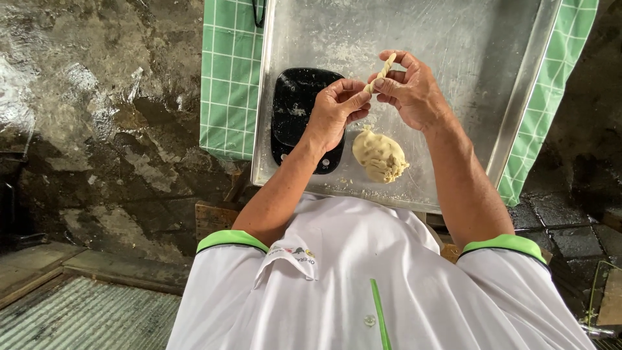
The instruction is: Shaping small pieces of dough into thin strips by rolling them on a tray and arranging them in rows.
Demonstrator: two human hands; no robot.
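A thin twisted strip of pale dough [381, 72] is pinched between both hands above a metal tray [466, 58]. My left hand [335, 110] holds its lower end with thumb and fingers. My right hand [409, 87] grips its upper end. A lump of pale dough [380, 156] lies on the tray just below the hands. A black kitchen scale [293, 110] sits on the tray under my left hand.
The floured tray rests on a green and white checked cloth [228, 78] over a table. Wet dark stone floor [97, 116] spreads to the left. A corrugated metal sheet [84, 317] lies at the lower left.
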